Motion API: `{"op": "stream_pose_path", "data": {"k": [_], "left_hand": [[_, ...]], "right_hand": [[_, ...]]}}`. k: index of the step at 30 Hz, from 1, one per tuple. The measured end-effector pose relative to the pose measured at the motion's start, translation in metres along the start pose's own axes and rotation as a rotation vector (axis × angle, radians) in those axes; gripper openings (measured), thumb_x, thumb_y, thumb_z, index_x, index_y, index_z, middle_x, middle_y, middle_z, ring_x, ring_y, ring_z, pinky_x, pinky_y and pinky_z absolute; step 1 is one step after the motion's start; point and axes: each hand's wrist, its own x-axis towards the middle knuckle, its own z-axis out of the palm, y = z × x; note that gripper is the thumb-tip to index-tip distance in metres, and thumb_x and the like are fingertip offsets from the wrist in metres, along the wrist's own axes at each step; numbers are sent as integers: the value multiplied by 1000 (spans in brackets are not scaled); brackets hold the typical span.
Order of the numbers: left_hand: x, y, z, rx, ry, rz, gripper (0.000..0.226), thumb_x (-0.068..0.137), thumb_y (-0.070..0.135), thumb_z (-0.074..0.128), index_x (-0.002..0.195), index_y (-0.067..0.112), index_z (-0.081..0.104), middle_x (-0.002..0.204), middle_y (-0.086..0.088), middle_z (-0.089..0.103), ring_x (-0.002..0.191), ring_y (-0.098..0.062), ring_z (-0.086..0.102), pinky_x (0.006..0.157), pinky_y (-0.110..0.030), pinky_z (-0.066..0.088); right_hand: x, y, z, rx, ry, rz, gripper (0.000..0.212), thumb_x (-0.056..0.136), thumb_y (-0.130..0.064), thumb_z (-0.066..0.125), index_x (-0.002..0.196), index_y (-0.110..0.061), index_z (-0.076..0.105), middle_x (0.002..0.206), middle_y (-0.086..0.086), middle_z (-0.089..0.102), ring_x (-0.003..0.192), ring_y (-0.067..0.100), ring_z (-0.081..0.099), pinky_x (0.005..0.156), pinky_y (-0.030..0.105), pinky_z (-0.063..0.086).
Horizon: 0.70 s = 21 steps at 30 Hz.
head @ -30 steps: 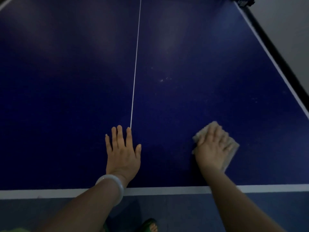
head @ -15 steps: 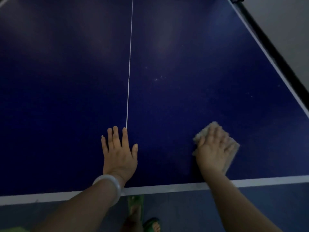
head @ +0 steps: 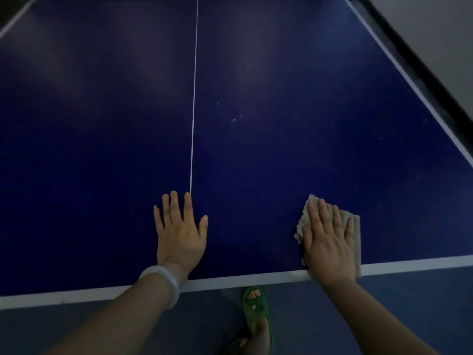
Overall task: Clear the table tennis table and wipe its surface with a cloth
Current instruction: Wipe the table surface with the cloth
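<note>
A pale beige cloth (head: pixel 354 226), crumpled and frayed along its left edge, lies flat on a dark blue table tennis surface (head: pixel 281 111), close to the near right part and reaching down onto the white end line (head: pixel 230 279). The person's right hand (head: pixel 329 242) presses palm-down on top of the cloth with fingers spread and extended, an open flat grip that pins the fabric rather than closing around it; cloth shows past the fingertips and along both sides of the hand. The left hand (head: pixel 181 237) rests well apart to the left, also flat and open on the bare blue surface, holding nothing, its index fingertip touching the thin white centre line (head: pixel 193 98) that runs away from the viewer. A pale, smooth bangle (head: pixel 163 283) circles the left wrist. A few faint light specks (head: pixel 234 119) dot the surface right of the centre line. White lines border the surface at the right and far left. Below the near edge, a foot in a green slipper (head: pixel 257 311) stands on a grey-blue floor (head: pixel 409 303). The room is dim.
</note>
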Motion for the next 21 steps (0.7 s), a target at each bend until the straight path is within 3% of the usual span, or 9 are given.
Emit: {"op": "stream_pose_path", "data": {"k": [3,6,8,11,13,16,18,20,21], "left_hand": [[-2,10,0,-71,46,52,60,99,37,36,146,-1,33,153,-27,25,145,-39,18,119,-55,14],[-2,58,5,-170,88,225,51,102,29,35,143,-2,39,151,-25,30,143,-38,24,119,-53,18],[3,104,6,-210,71,314,52,103,31,34,146,2,35,154,-21,27,146,-33,19,121,-48,12],[12,165,11,-191,-21,281,61,101,42,25,152,7,22,159,-19,15,148,-30,7,122,-46,5],[11,189,17,-112,-65,207,70,99,51,18,153,6,15,159,-22,9,148,-34,1,121,-50,1],[7,202,24,21,-63,155,78,97,58,12,152,2,12,158,-26,10,148,-39,2,119,-56,5],[7,203,26,49,-68,144,80,95,59,9,152,2,14,157,-26,11,147,-39,4,119,-56,7],[8,203,27,52,-86,134,82,94,58,8,152,2,15,157,-26,11,148,-38,4,119,-56,9],[9,204,26,55,-94,131,81,94,58,8,152,1,16,157,-26,12,148,-38,5,119,-56,10]], "right_hand": [[0,-4,-1,10,-4,4,59,99,-46,-3,155,-30,-14,163,-6,-14,150,18,-17,122,50,-3],[-1,0,-1,29,14,-42,59,100,-45,1,155,-28,-11,163,-4,-13,150,19,-15,122,52,-2],[-4,9,-1,61,5,-163,59,102,-43,12,157,-27,-3,164,-3,-6,151,20,-10,121,52,1],[-2,50,-4,19,-28,-393,58,103,-41,18,157,-28,3,165,-5,2,152,19,0,120,49,2],[6,95,-10,-44,-3,-289,57,103,-41,14,156,-30,-2,164,-6,0,152,19,0,121,49,0],[23,155,-21,-3,22,155,56,104,-38,8,153,-34,-18,164,-6,-14,150,16,-13,121,47,-9],[33,158,-27,102,34,402,57,104,-39,11,149,-35,-25,163,-5,-18,149,16,-17,117,46,-17],[39,133,-28,89,26,412,74,102,-37,29,148,-29,-28,162,-1,-21,149,22,-17,115,50,-20],[39,118,-26,57,9,302,91,97,-36,45,149,-25,-28,162,2,-22,149,26,-18,115,53,-19]]}}
